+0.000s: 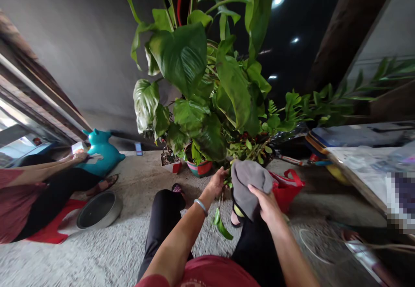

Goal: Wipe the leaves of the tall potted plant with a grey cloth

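Note:
My right hand [267, 204] is closed on a grey cloth [249, 185], thumb on top, which hangs in a loose bundle over my right knee. My left hand [216, 182] has its fingers drawn together at a low plant stem [228, 179] on the near side of the plants. Below that hand a thin sprig with long green leaves [223, 228] hangs down toward the floor. Large broad leaves [181, 58] rise ahead of me, several of them with pale, dusty surfaces. Under them stand a red and green pot [199, 168] and a smaller square pot [170, 161].
To the left another person's hands [81, 156] rest at a teal animal-shaped toy [102, 151], with a grey basin [100, 210] nearby. A red bag [288, 187] stands beyond my right hand. A cluttered table [356, 161] borders the right side; a phone-like object [138, 149] leans on the wall.

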`<action>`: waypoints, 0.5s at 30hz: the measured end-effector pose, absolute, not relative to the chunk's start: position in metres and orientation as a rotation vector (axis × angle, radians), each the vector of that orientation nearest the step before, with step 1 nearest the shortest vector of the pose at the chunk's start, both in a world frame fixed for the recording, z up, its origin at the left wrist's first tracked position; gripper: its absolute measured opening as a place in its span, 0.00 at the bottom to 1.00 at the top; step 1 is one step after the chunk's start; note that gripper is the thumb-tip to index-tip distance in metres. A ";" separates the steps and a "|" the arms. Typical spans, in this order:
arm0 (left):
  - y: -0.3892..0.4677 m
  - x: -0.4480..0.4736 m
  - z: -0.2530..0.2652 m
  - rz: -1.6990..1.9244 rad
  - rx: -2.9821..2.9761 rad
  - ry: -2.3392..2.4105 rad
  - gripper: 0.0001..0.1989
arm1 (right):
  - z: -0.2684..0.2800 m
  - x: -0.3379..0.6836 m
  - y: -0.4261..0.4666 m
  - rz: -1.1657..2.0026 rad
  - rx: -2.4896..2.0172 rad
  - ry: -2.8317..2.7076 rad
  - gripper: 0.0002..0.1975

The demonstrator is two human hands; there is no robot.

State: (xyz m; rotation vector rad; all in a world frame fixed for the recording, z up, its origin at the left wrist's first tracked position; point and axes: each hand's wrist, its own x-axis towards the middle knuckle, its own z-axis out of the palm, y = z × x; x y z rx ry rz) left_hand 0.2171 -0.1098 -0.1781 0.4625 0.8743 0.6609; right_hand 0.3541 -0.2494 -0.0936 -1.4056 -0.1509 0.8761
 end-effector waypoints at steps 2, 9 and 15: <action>-0.110 0.217 -0.176 0.675 0.457 0.909 0.12 | -0.083 0.371 -0.279 0.855 -1.507 -0.125 0.31; -0.120 0.224 -0.173 0.682 0.641 0.869 0.16 | -0.023 0.431 -0.223 0.402 -1.387 0.151 0.39; -0.116 0.218 -0.172 0.700 0.619 0.968 0.09 | -0.077 0.357 -0.247 0.836 -1.336 -0.070 0.31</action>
